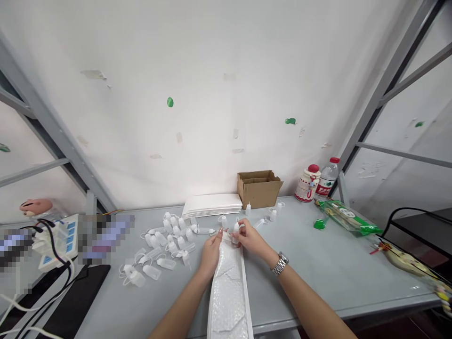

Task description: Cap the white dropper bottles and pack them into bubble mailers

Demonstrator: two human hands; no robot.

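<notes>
My right hand (250, 235) pinches a small translucent squeeze bottle (236, 228), which stands upright above the far end of a long strip of bubble wrap (229, 287). My left hand (212, 247) is closed on the far left corner of that wrap, with the thumb close to the bottle. White edging shows along the sides and under the wrap, which runs toward me. Many similar bottles (168, 238) with tethered caps lie loose to the left. A few more, such as one bottle (273, 215), stand beyond my right hand.
Behind my hands are a stack of flat white sheets (212, 205) and an open cardboard box (259, 193). A decorated jar (307, 184), a water bottle (326, 181) and a green packet (349, 217) sit right. Left are a power strip (60, 242), cables and a black slab (76, 301).
</notes>
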